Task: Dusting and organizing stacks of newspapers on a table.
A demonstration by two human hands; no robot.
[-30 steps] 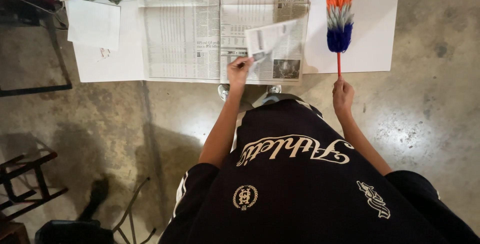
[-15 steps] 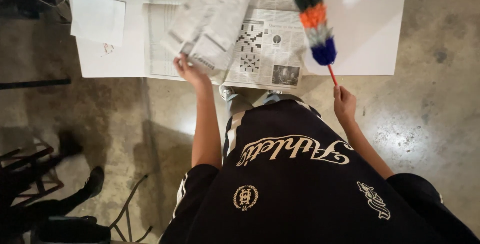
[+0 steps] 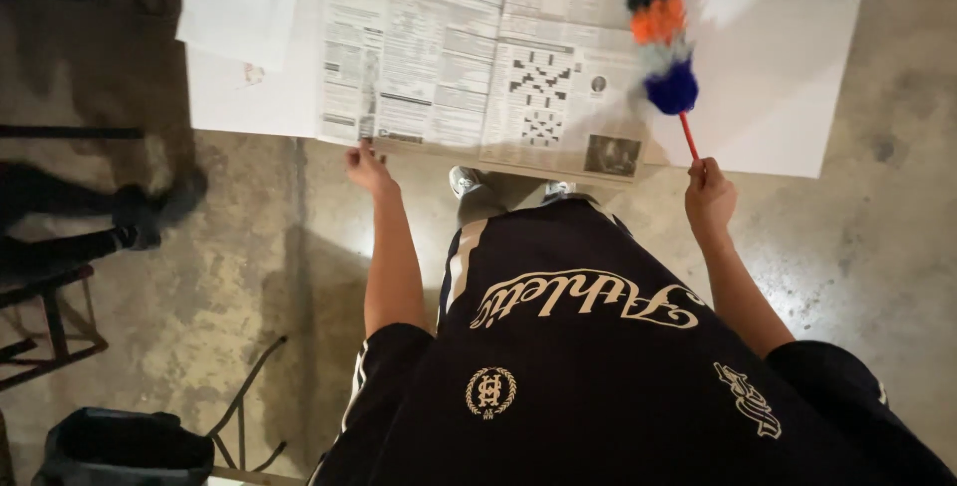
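The left hand (image 3: 367, 168) pinches the near edge of the newspaper (image 3: 478, 57) spread on the counter (image 3: 778, 67), while the right hand (image 3: 710, 197) grips a duster (image 3: 663, 37) (fluffy, striped) over its right page, mid-sweep.

A feather duster (image 3: 663, 32) with fluffy bands of dark blue, white, orange and black on a thin red stick is gripped in the right hand (image 3: 710, 197), above a black-and-white newspaper (image 3: 478, 57) printed with dense grey columns, a checkered crossword grid and a small dark photo. The left hand (image 3: 367, 167) touches the paper's lower edge, and plain white sheets (image 3: 773, 67) lie beneath it on either side. The person wears a black shirt (image 3: 598, 366) with cream looping script and a round cream emblem, over a mottled grey-brown concrete floor (image 3: 249, 277).
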